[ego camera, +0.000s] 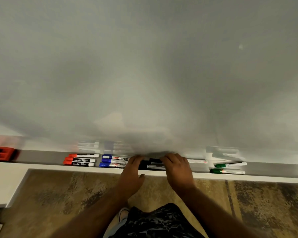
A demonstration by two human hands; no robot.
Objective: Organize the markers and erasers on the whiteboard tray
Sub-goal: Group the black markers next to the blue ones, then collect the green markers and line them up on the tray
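Note:
A grey whiteboard tray [41, 156] runs across the view. On it lie three red markers [81, 160], three blue markers [113, 161], a stack of black markers [151, 164] and two green markers [229, 167]. A red eraser [3, 153] sits at the far left. My left hand [132, 170] covers the capped left ends of the black markers, thumb under the tray's front edge. My right hand [176, 169] lies over their right ends. The black markers are held between both hands. A white marker barrel [197, 161] pokes out to the right of my right hand.
The whiteboard [144, 66] rises behind the tray and reflects the markers faintly. A white ledge [3, 182] juts out at the lower left. Patterned brown carpet [76, 194] lies below. Bare tray shows between the eraser and the red markers.

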